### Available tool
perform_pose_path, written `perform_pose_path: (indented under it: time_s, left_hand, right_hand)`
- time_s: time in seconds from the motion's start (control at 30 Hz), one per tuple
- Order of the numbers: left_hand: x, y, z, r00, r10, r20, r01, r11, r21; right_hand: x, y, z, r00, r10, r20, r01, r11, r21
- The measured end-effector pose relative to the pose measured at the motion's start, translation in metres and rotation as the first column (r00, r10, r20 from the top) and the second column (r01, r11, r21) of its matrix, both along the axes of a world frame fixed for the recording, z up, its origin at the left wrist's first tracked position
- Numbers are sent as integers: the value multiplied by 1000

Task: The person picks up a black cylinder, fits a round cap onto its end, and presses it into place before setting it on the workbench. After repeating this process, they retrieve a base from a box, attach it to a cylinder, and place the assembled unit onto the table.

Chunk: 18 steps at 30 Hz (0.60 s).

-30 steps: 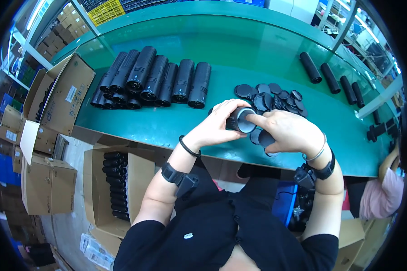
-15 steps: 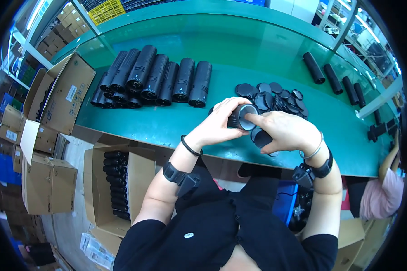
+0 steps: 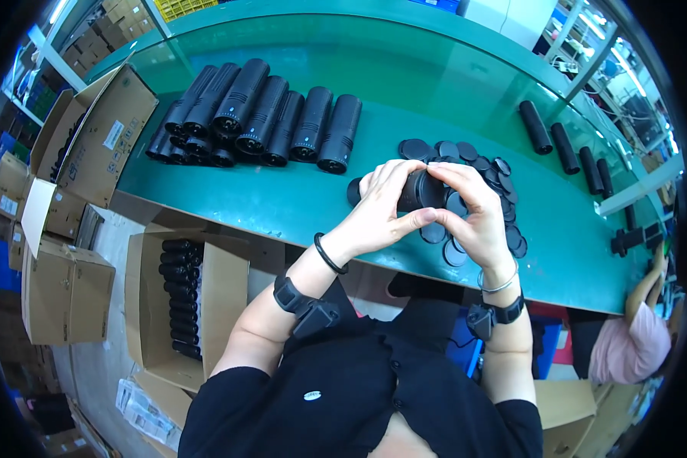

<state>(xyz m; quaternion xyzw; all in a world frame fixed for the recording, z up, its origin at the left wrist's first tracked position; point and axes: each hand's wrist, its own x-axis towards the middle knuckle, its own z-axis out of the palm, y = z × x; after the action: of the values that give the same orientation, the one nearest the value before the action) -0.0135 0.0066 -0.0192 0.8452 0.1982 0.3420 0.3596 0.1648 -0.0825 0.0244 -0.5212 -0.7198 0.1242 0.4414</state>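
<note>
Both hands hold one black cylinder just above the green table. My left hand wraps its left side, thumb under it. My right hand covers its right end, fingers arched over the top. A pile of flat black round caps lies behind and under my right hand. A row of several black cylinders lies side by side at the left of the table.
An open cardboard box with black cylinders stands on the floor at my left. More cardboard boxes are stacked at the table's left end. Loose black tubes lie at the far right. Another person sits at the right edge.
The cylinder has turned in my hands; the pale round end that faced up is now covered by my right hand. Both hands stay at the same spot.
</note>
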Motion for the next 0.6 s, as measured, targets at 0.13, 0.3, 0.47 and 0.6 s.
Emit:
perform_pose_path:
  time_s: [0.13,0.3,0.47,0.6]
  left_hand:
    - [1,-2,-2,1000,18,11,-18,1000,17]
    - [4,-5,-4,1000,22,17,-22,1000,3]
    - [3,-6,-4,999,46,13,-46,999,-6]
    - [2,-5,-5,999,51,17,-51,999,-6]
  right_hand:
    - [-2,-2,-6,998,-36,-50,37,999,19]
    - [-7,-5,1,990,-115,82,113,993,29]
    - [-12,-4,7,976,-146,162,143,989,31]
    - [-14,-6,14,964,-130,232,139,990,-21]
